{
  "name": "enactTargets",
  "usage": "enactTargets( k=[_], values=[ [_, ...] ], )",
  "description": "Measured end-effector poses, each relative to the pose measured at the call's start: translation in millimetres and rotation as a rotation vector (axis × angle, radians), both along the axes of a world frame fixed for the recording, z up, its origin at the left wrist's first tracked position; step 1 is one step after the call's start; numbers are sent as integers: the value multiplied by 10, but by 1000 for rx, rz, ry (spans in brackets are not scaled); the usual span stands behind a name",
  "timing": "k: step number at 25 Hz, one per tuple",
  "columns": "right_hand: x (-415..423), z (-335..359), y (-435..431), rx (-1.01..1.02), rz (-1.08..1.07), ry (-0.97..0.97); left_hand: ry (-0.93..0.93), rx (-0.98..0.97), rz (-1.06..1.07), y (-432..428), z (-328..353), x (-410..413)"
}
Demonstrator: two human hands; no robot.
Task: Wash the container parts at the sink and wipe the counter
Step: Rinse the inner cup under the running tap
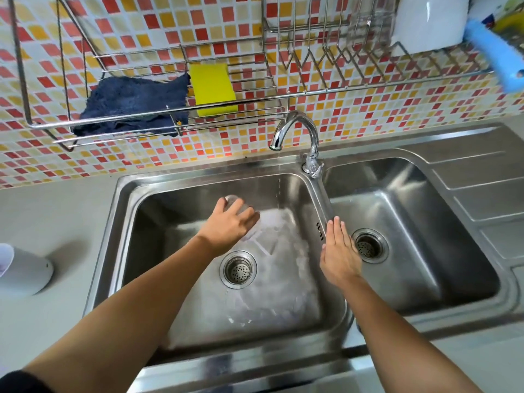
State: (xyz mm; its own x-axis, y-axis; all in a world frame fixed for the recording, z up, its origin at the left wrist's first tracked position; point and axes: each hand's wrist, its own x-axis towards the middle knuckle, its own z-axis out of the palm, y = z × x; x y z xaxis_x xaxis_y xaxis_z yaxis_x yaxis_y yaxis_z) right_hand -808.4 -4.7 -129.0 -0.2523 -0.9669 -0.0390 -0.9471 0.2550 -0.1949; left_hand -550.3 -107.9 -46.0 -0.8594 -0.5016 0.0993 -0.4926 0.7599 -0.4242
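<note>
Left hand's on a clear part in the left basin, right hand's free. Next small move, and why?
Probably bring the clear container part under the faucet spout. The left hand grips it in the left basin, left of the thin water stream falling near the divider. The right hand is open and empty over the divider, free to rub the part once it sits under the water.

Red-and-yellow mosaic tile wall (158, 21), steel wire rack (181, 126) up on it, dark blue cloth (133, 104) draped there (crumpled), yellow sponge (212, 87) just beside, light-blue handle (494, 56) poking in top right
</note>
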Motion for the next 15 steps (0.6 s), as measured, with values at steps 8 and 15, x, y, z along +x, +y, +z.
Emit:
enactTargets(
  k=[8, 15],
  values=[
    [-43, 89, -31, 25, 35, -154, 996, 980, 690, 192, 19, 139],
    [739, 1682, -333, -945, 102, -569, 1314, 1200, 615, 508, 333, 386]
  ],
)
